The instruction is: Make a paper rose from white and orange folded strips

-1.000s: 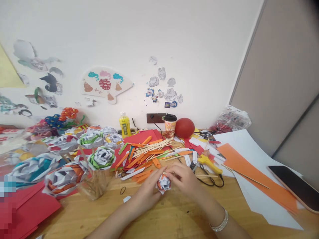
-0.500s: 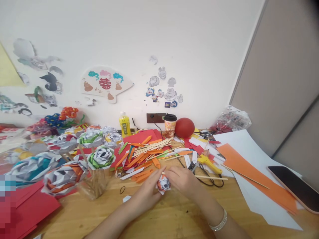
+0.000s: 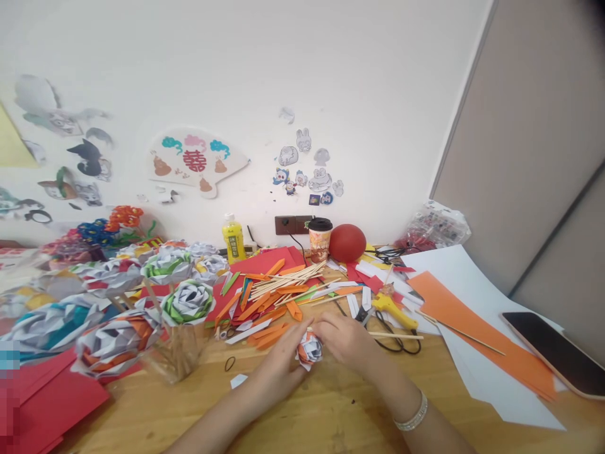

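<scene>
A small orange-and-white folded paper flower (image 3: 309, 349) sits just above the wooden table (image 3: 331, 410), held between both hands. My left hand (image 3: 278, 366) grips its left side with curled fingers. My right hand (image 3: 347, 340) closes over its right side and top; a silver bracelet (image 3: 413, 413) is on that wrist. Orange paper strips (image 3: 269, 315) and thin wooden sticks (image 3: 288, 277) lie just behind the hands.
Finished paper roses (image 3: 186, 301) on sticks stand at the left, with red paper (image 3: 42, 397) below. A yellow glue gun (image 3: 394, 309), scissors (image 3: 363, 312), a cup (image 3: 320, 238), a red ball (image 3: 347, 242) and a yellow bottle (image 3: 233, 237) sit behind. A phone (image 3: 553, 352) lies right on white and orange sheets (image 3: 477, 321).
Both hands stay closed on the small flower, the right fingers shifting slightly over it. The view has drifted a little to the right.
</scene>
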`<state>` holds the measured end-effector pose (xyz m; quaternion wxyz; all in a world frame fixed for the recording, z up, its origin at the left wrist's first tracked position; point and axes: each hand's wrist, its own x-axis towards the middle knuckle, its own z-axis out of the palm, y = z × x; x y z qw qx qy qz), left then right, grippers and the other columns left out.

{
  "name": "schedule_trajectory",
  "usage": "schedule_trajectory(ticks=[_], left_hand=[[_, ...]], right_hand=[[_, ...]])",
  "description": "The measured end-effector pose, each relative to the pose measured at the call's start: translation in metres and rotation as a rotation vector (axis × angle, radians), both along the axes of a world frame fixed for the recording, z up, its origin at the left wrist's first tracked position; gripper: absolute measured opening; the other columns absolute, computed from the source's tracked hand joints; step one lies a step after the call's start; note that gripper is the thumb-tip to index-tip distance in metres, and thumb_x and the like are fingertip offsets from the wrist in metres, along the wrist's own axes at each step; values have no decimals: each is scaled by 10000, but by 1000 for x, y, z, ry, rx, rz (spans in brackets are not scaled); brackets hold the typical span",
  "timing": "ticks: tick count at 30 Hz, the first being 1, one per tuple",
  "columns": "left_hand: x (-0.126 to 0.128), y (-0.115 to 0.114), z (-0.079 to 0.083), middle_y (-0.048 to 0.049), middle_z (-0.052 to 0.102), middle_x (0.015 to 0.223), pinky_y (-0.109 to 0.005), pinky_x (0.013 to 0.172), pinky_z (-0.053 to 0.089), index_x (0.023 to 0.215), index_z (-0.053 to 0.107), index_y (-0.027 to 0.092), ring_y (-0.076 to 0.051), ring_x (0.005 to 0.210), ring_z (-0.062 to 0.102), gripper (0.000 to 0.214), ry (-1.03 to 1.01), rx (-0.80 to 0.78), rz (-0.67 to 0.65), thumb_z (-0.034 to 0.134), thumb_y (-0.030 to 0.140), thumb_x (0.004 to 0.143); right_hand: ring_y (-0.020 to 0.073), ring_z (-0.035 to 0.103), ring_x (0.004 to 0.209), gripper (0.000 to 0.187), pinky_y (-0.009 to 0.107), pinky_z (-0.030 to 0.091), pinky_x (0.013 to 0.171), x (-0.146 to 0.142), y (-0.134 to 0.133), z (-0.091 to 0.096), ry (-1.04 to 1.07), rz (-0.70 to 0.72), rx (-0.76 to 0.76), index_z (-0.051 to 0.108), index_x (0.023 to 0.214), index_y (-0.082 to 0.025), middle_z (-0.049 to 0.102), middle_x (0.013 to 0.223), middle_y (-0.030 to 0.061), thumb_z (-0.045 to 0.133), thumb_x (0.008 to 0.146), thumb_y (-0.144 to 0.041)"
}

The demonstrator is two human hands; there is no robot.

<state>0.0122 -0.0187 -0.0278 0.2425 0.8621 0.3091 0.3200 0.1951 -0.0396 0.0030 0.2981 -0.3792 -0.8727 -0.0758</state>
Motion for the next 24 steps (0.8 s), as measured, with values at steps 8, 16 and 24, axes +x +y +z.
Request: schedule_trajectory(ticks=[8, 16, 24], left_hand=[[0, 0, 1, -99, 421, 1315, -399, 985, 344, 1307, 301, 222, -213, 1192, 399, 649, 7, -13, 16, 511, 103, 705], [0, -3, 6, -98, 417, 1314, -413, 993, 327, 1334, 242, 232, -210, 1204, 383, 703, 8, -39, 16, 491, 75, 695], [1, -4, 7, -111, 427, 1302, -394, 990, 330, 1328, 258, 209, -207, 1195, 397, 684, -6, -45, 15, 503, 95, 700]], right_hand=[[132, 538, 739, 198, 235, 440, 657, 2, -2, 5, 54, 28, -52, 548, 861, -169, 554, 838, 52, 351, 884, -166], [146, 546, 729, 185, 264, 454, 659, -3, 0, -3, 180, -1, -43, 548, 922, -181, 575, 799, 44, 367, 888, -193], [154, 547, 720, 217, 269, 453, 638, -1, -1, 4, 184, 24, -23, 587, 844, -161, 585, 775, 60, 377, 885, -194]])
